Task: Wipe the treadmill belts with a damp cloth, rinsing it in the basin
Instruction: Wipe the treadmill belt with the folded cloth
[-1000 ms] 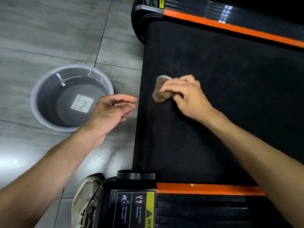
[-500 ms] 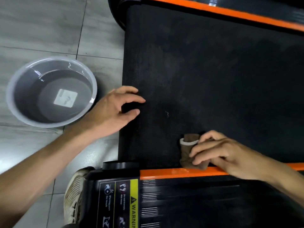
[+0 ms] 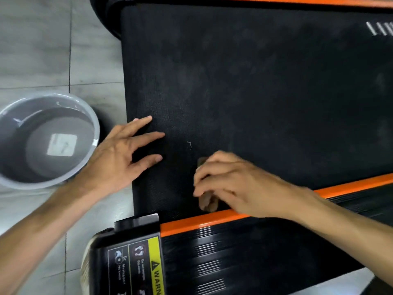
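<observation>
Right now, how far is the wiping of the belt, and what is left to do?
Done: cannot be told; the treadmill belt shows only faint smudges, no clear wiped zone. In hand: the right hand presses the brown cloth on the belt near the orange side rail; the left hand rests flat on the belt's edge. Left: probably the far belt area, then rinsing in the basin, which holds water.

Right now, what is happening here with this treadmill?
A person is wiping the black treadmill belt. The right hand holds a small brown cloth against the belt, close to the near orange side rail. The left hand rests with spread fingers on the belt's edge. A grey basin with water stands on the tiled floor beside the treadmill.
</observation>
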The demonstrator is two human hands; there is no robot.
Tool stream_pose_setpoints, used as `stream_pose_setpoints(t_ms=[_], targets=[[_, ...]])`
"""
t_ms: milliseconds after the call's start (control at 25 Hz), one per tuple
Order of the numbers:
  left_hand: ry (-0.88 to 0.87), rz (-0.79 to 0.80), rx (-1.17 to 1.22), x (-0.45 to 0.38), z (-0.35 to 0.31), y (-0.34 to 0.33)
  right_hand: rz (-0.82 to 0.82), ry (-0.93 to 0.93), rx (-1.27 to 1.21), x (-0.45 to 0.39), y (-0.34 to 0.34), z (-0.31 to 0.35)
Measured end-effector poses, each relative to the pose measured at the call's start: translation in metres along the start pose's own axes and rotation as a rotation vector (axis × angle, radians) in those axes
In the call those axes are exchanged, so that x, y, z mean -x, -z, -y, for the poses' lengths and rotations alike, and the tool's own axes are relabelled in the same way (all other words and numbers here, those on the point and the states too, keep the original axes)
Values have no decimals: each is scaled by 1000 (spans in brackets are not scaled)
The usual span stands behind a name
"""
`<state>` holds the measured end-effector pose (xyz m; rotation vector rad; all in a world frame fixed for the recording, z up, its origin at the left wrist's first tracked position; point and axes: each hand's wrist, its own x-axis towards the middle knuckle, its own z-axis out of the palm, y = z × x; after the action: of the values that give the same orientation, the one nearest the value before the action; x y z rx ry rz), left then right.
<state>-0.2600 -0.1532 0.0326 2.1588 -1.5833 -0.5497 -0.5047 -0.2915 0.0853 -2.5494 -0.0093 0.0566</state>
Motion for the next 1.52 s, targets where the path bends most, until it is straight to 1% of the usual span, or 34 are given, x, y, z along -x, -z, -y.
stream_pose_setpoints(t_ms=[80,120,160,200,240,280,320,360,400,440,480,520,560,600,640,680,720,760,800,840,920,960,1000,1040,1120,1240,1320,1360,1440,1520], targets=[[-4,-19,-40,-2,-1,3,-300,-208,-88,14,12,-10],[-5,-24,-46,-3,-2,4,-439,-348,-81,14,14,-19],[-7,-17,-43,-3,-3,5,-526,-502,-38,9,11,-28],[-11,-7,-23,-2,-3,5,-555,-633,39,0,7,-32],[-13,0,2,-1,-4,4,-552,-699,141,-11,-2,-33],[-18,3,24,0,-3,1,-551,-699,218,-21,-13,-27],[-25,3,24,2,-1,-1,-541,-647,247,-31,-27,-14],[-49,-13,7,2,2,-2,-494,-554,200,-40,-42,3],[-72,-31,1,2,4,-1,-399,-442,117,-45,-55,22],[-60,-29,59,1,6,0,-284,-331,25,-45,-61,37],[7,-2,215,0,7,5,-199,-227,-26,-44,-59,38],[98,23,458,-1,9,11,-175,-152,-17,-39,-52,26],[171,14,685,-2,11,17,-219,-142,48,-34,-44,8],[227,-39,834,-4,16,22,-314,-206,122,-29,-34,-14],[269,-105,858,-4,22,22,-441,-329,192,-25,-24,-35],[324,-154,863,-4,25,21,-533,-472,237,-24,-15,-46],[370,-195,848,-2,28,18,-574,-577,267,-29,-16,-46],[413,-219,850,-1,29,13,-582,-609,288,-40,-25,-34],[444,-235,860,1,30,9,-552,-568,279,-52,-36,-14],[472,-248,877,3,29,7,-487,-468,230,-62,-50,10],[487,-269,889,5,26,8,-267,-205,104,-72,-72,48],[477,-275,878,6,25,10,-162,-103,60,-71,-77,55],[468,-276,868,7,23,13,-104,-34,29,-66,-74,51],[458,-278,859,9,21,16,-89,-19,23,-57,-66,38],[448,-289,848,11,18,23,-155,-119,64,-24,-45,4],[409,-291,790,10,8,23,-309,-394,134,56,-4,-53],[369,-310,731,4,-6,17,-417,-592,153,87,12,-64],[355,-335,700,2,-12,14,-452,-627,144,87,9,-58],[328,-359,662,-2,-21,8,-447,-542,111,66,-16,-29],[319,-363,650,0,-22,5,-325,-356,45,34,-50,9]])
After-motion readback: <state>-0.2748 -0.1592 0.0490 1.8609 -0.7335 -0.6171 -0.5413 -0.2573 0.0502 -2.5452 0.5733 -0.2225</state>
